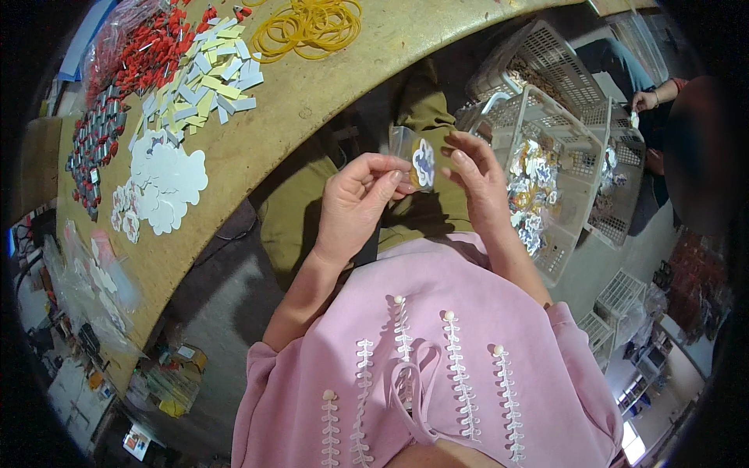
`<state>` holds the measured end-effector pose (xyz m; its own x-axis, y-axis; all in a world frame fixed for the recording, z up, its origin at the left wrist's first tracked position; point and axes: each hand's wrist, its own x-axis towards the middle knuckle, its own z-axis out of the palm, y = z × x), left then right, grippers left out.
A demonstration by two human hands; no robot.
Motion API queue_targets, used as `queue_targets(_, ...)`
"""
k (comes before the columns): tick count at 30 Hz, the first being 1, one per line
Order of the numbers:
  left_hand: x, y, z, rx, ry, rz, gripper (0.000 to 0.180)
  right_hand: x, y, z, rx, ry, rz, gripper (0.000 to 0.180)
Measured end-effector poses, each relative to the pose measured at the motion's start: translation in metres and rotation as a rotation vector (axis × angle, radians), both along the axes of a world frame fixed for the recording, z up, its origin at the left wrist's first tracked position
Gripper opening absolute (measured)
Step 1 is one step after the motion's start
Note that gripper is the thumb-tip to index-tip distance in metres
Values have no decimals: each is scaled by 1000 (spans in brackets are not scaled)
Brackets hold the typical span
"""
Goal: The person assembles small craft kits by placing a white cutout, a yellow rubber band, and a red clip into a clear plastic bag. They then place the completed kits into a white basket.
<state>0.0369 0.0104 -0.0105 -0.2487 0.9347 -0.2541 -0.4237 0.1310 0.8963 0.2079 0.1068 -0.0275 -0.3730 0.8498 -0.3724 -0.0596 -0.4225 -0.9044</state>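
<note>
Between the thumb and fingers of my left hand (351, 203) is a small clear plastic bag (401, 142). A purple and white flower-shaped piece (424, 164) with some yellow at its edge shows in it or against it; I cannot tell which. My right hand (485, 187) is just right of the bag, fingers apart and curved, with nothing visible in it. Both hands are above my lap, over olive trousers (300, 187).
The curved table (257, 132) at left carries yellow rubber bands (304, 33), pale strips (207, 82), red pieces (144, 58), grey pieces (100, 136) and white flower cutouts (175, 187). At right, a plastic basket (573, 207) holds bagged pieces (532, 183). Beyond it is another person's hand (644, 101).
</note>
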Motion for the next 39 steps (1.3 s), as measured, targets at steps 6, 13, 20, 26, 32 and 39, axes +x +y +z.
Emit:
queue_targets(6,-6,-6,-6,-22,-61,-38,13,0,-4,7,-604,378,312,42)
queue_targets(13,-27,-11,-3,-225,-132,-60,21,3,-2,11,-488,293,293,30)
queue_targets(20,-15,-6,-2,-161,53,-101,14,6,-10,-3,-251,324,279,29)
queue_targets(26,-25,-2,12,588,1100,-48,25,2,3,25,-721,831,364,50)
queue_targets(32,-24,-17,21,642,1187,-97,28,5,5,19,-661,402,427,43)
queue_targets(39,-34,-13,25,374,1199,-117,28,8,-3,20,-470,297,337,29)
